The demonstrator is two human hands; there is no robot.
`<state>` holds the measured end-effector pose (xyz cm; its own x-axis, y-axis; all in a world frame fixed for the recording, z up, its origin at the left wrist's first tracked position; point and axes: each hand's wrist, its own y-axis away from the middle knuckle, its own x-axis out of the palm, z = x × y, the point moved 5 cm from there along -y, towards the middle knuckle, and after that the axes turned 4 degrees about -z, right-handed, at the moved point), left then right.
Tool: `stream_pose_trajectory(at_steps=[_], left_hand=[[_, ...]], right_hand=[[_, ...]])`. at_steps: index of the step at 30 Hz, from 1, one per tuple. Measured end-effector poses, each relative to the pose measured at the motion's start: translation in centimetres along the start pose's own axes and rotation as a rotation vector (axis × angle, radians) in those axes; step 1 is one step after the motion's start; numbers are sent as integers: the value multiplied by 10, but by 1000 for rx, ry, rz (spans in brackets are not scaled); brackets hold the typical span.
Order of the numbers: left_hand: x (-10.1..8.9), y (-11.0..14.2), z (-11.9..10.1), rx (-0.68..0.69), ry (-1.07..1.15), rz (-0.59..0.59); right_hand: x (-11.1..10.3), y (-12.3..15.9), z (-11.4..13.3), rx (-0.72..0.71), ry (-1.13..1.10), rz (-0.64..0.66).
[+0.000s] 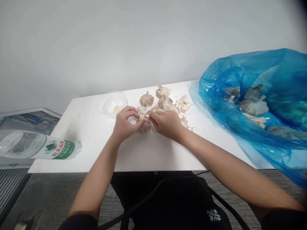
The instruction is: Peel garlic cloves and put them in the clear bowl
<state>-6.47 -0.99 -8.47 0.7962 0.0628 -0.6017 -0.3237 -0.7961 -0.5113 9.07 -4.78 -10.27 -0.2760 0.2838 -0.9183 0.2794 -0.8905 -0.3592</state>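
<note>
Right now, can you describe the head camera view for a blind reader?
A left hand and right hand pinch a garlic bulb on a white table, beside more bulbs and loose skins. A blue plastic bag of garlic lies at right; a clear bowl at left.

Wearing a black top (168, 198) with small white letters (213, 215) on the front, and showing a black left sleeve (79, 222) and a black right sleeve (280, 220) down at the bottom corners. Showing a thin black cord (141, 201) running across the front, plus a second thin black cord (230, 207) running down the side. Showing a bare left hand (124, 123) and a bare right hand (166, 124)
</note>
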Motion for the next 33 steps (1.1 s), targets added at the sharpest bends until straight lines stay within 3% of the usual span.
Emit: stream_pose_trajectory(at_steps=[18,33], left_hand=[[-8,-2,0,-57,-27,-1],[-16,-3,7,-85,-84,139]], right_hand=[[-12,-1,-24,172,153,147],[-26,5,-35,236,222,150]])
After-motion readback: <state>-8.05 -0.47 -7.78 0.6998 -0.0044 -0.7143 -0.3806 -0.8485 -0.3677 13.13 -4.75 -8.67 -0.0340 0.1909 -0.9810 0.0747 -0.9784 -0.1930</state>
